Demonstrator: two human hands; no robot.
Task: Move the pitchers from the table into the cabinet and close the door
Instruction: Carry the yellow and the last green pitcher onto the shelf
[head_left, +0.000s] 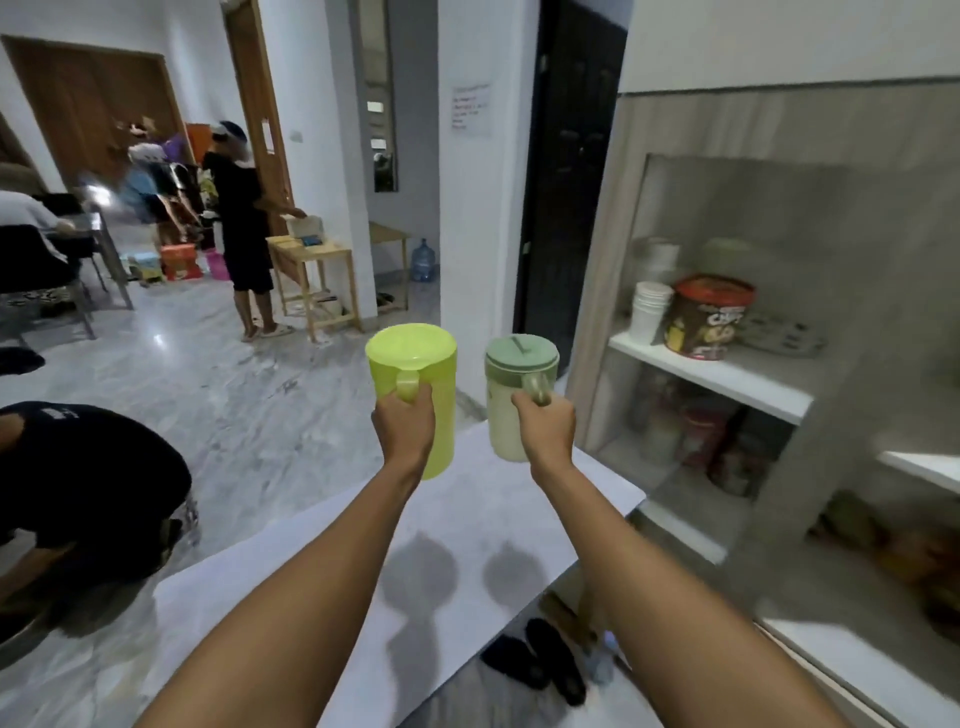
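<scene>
Two forearms in view, entering from the lower edge of the frame. Both bare from the frame edge to the fingers; no sleeve, cuff or glove seen on either. Left hand (404, 422) bare, without ring, band or watch on the parts shown. Right hand (546, 426) likewise bare, wrist unadorned. No markings, tape or straps noted on either forearm. Knuckles and backs of both hands turned toward the camera; palms and most of the fingertips hidden from view. Clothing above the forearms out of frame, so not recorded.
</scene>
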